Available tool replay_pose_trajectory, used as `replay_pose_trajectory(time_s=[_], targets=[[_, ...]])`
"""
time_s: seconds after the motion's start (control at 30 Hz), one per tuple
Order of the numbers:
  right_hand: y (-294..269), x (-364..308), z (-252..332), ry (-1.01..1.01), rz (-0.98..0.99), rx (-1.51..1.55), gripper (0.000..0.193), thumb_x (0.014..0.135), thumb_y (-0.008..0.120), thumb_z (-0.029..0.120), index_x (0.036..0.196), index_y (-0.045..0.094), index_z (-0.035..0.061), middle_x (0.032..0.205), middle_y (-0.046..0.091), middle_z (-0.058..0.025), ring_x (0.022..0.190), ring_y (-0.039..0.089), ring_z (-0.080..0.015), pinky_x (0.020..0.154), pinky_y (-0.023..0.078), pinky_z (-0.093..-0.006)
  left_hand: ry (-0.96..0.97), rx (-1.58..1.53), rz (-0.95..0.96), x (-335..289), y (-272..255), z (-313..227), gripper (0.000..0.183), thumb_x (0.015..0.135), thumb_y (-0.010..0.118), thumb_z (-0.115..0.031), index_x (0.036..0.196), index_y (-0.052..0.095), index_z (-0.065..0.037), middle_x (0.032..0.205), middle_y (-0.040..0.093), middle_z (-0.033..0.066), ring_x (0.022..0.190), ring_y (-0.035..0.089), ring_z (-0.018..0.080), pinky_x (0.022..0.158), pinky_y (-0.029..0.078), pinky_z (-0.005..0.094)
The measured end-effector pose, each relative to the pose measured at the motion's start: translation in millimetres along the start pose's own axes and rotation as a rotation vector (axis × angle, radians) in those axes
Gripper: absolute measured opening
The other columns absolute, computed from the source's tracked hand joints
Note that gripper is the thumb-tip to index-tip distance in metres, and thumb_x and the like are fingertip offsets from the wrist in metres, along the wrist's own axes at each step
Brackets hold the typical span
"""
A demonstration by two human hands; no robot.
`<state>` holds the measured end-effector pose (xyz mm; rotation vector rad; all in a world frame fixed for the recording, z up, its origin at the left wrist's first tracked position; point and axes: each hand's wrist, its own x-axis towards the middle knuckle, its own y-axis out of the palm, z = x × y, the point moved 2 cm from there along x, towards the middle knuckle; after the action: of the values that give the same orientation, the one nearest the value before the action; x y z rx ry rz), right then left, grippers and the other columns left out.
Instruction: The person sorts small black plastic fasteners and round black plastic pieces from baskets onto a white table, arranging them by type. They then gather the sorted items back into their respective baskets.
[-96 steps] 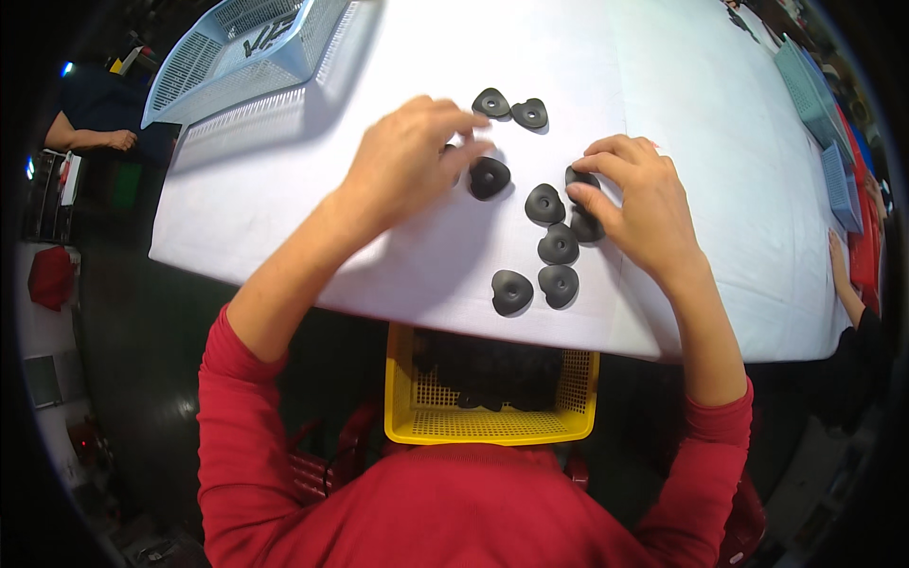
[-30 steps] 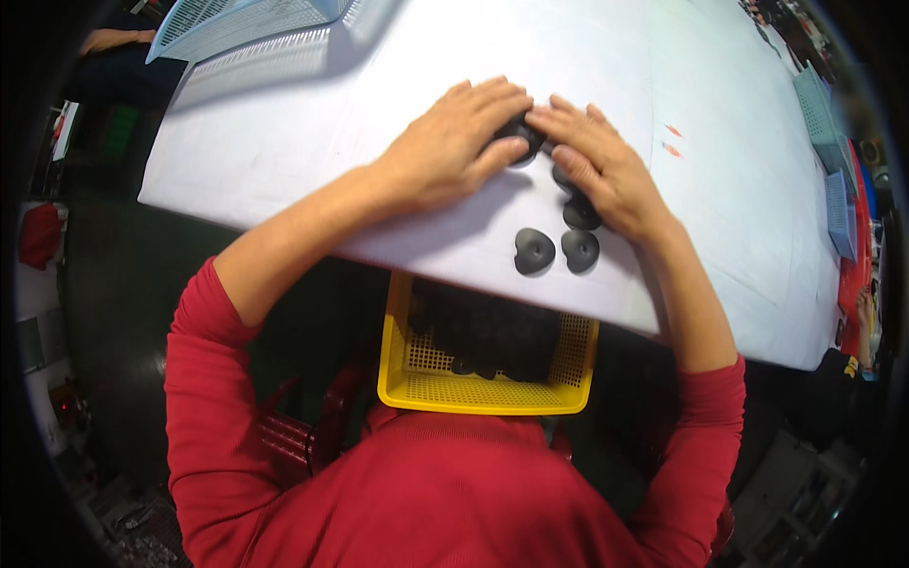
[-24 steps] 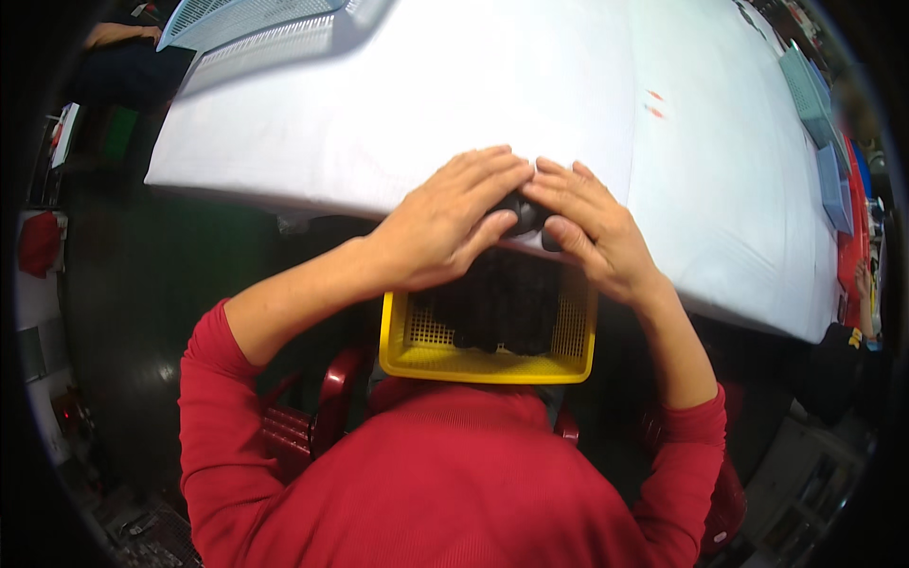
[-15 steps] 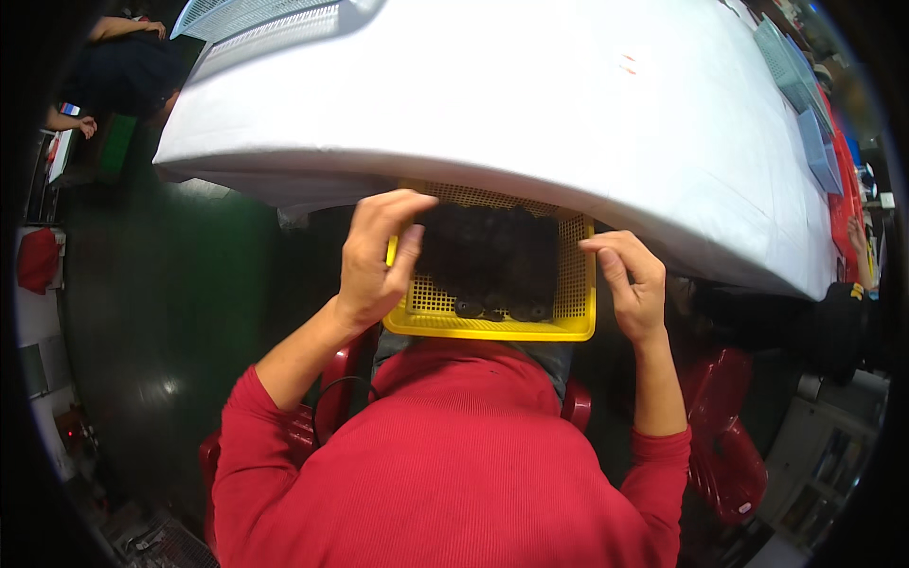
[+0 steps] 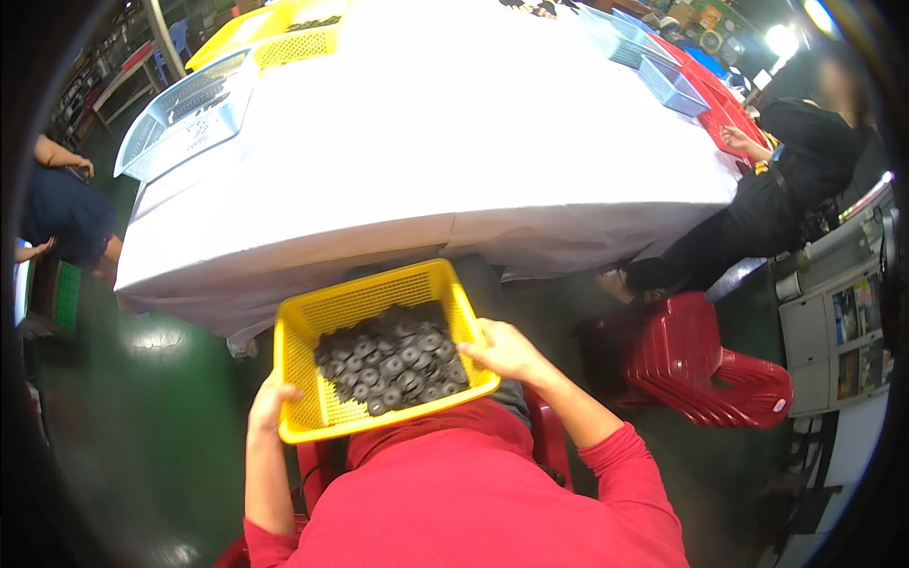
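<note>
A yellow mesh basket (image 5: 369, 293) sits over my lap, turned a little, with its right side higher in the view. Inside lies a heap of small black round pieces (image 5: 398, 360), several with a hole or dimple in the middle. My left hand (image 5: 269, 405) grips the basket's near left side, thumb over the rim and the other fingers hidden behind the wall. At the right side, my right hand (image 5: 507, 352) is closed on the rim, its thumb reaching inward beside the black pieces.
A white-covered table (image 5: 436, 142) stands in front of me. A light blue basket (image 5: 142, 151) and a yellow basket (image 5: 298, 45) are at its left, small blue baskets (image 5: 674, 87) at its right. Stacked red chairs (image 5: 682, 350) and a person in dark clothes (image 5: 795, 151) are to the right.
My hands were raised beside the basket, off its rim; now both hold its sides. The basket has turned and appears farther left and lower. More of the table shows.
</note>
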<state>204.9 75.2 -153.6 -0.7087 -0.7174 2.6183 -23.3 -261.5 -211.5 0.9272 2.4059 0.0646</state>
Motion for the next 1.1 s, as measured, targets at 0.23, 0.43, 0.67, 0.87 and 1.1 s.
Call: replay_pose_trajectory(time_s=[0.23,0.43,0.67,0.87,1.1], targets=[[37,-29,104,-0.254,0.225,0.171,0.047,0.087,0.064,0.035,0.115,0.051,0.0003,0.088,0.067,-0.0207,0.084,0.066,-0.0375,0.075,0.051,-0.0435,0.23,-0.021,-0.338,-153,-9,-95,0.057,0.068,0.057,-0.008,0.124,0.049,0.004,0.107,0.062,0.0144,0.091,0.062,0.0231,0.083,0.051,0.0323],[-6,-43,157,-0.351,0.226,0.74,0.036,0.092,0.066,0.017,0.121,0.054,-0.0008,0.092,0.06,-0.0001,0.08,0.055,-0.0054,0.069,0.048,-0.0237,0.39,-0.015,-0.285,-181,17,-162,0.053,0.078,0.057,-0.014,0.126,0.048,0.006,0.11,0.061,0.0156,0.094,0.062,0.0213,0.084,0.05,0.0313],[-27,-58,177,-0.364,0.131,0.74,0.036,0.093,0.059,0.008,0.125,0.053,-0.0071,0.106,0.065,-0.0082,0.088,0.063,-0.0112,0.079,0.051,-0.025,0.376,-0.073,-0.06,-168,8,-182,0.054,0.083,0.056,-0.006,0.134,0.043,0.006,0.121,0.057,0.0156,0.107,0.059,0.0223,0.093,0.047,0.0325],[-19,-73,176,-0.372,-0.059,0.617,0.036,0.092,0.057,0.005,0.124,0.053,-0.0083,0.106,0.066,-0.0113,0.089,0.064,-0.0136,0.079,0.052,-0.0263,0.338,-0.089,0.117,-141,-2,-169,0.062,0.083,0.054,0.001,0.142,0.034,-0.001,0.129,0.053,0.0141,0.116,0.054,0.0216,0.1,0.043,0.0339],[7,-133,173,-0.184,-0.099,0.319,0.038,0.089,0.065,0.012,0.124,0.055,-0.0013,0.099,0.069,-0.0109,0.083,0.065,-0.0133,0.075,0.052,-0.0277,0.215,-0.124,0.025,-212,-21,-150,0.057,0.098,0.053,-0.023,0.144,0.031,0.002,0.138,0.047,0.0115,0.126,0.046,0.0218,0.106,0.037,0.0354]])
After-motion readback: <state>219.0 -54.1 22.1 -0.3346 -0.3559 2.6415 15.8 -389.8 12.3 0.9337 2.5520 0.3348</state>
